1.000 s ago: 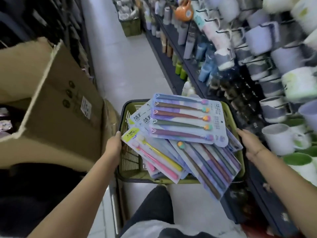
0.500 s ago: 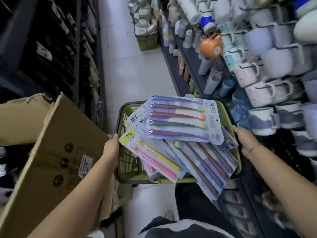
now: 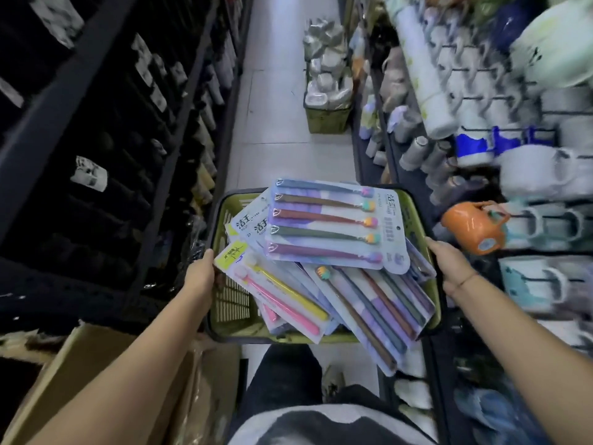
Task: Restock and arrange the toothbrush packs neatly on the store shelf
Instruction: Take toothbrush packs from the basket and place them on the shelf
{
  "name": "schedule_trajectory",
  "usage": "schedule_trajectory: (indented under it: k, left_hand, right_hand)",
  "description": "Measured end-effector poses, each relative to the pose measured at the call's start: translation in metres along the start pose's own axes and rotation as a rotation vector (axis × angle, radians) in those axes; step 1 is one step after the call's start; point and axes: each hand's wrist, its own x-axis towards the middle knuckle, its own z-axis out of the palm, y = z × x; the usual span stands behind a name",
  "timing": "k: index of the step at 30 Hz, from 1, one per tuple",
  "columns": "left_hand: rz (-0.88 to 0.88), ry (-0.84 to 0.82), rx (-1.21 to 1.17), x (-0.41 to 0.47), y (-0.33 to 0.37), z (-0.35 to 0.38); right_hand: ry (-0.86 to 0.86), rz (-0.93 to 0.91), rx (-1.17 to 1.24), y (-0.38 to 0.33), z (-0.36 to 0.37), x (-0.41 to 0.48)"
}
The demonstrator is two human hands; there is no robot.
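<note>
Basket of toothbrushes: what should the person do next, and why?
Probably carry it level further down the aisle. The left hand and right hand grip the green basket, loose toothbrush packs overhang its near rim, and the shelf on the right holds mugs.

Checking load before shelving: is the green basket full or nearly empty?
Heaped full: toothbrush packs pile above the green basket rim, and one five-brush pack overhangs its near edge.
</note>
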Motion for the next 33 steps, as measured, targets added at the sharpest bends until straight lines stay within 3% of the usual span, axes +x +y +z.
schedule_trajectory:
  k: [8,20,27,33]
  left_hand:
    - [0.001,0.014,-0.048,0.126,0.142,0.062]
    - [-0.008,-0.027,-0.035,0.326,0.42,0.151]
    - [-0.009,-0.039,-0.054,0.448,0.583,0.22]
    - [-0.03,-0.027,-0.072,0.537,0.72,0.258]
  right_hand:
    - [-0.004,-0.045,-0.045,-0.149,0.09,0.135]
    - [0.037,0.011,-0.034,-0.397,0.211,0.332]
    - [-0.036,-0.001,-0.062,-0.502,0.259,0.55]
    - [-0.005,-0.012,-0.124,-0.671,0.338,0.615]
